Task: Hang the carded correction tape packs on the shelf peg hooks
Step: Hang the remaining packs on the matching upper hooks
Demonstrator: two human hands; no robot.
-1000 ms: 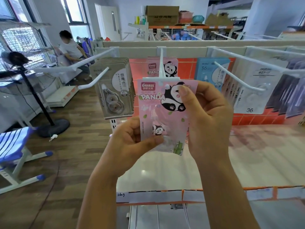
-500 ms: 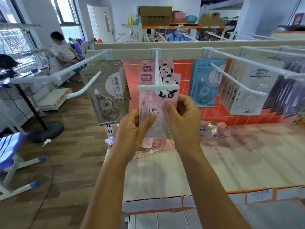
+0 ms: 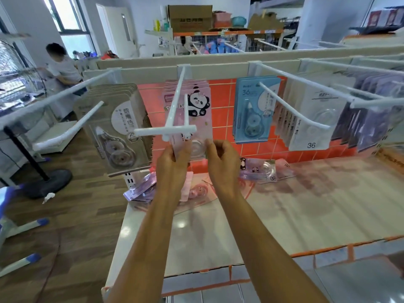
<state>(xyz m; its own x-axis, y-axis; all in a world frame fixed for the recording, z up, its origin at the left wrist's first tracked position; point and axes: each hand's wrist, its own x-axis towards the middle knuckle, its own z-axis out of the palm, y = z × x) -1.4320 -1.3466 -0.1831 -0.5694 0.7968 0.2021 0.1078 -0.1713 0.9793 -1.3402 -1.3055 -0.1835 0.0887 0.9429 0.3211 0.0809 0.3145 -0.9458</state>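
Daylight comes in through tall windows (image 3: pixel 65 18) at the far left, beside a white door (image 3: pixel 123 29). The floor (image 3: pixel 87 215) is brown wood plank. A black fan stand (image 3: pixel 47 183) and a blue-footed chair (image 3: pixel 24 226) sit on the left. A cardboard box (image 3: pixel 189 18) tops a distant orange shelf (image 3: pixel 229 32), and a white pillar (image 3: pixel 328 20) rises on the right.

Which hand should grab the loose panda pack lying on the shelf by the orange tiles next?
Right. The right hand is just beside that loose panda pack; the left hand would have to cross over. Both hands hold the pink pack for now.
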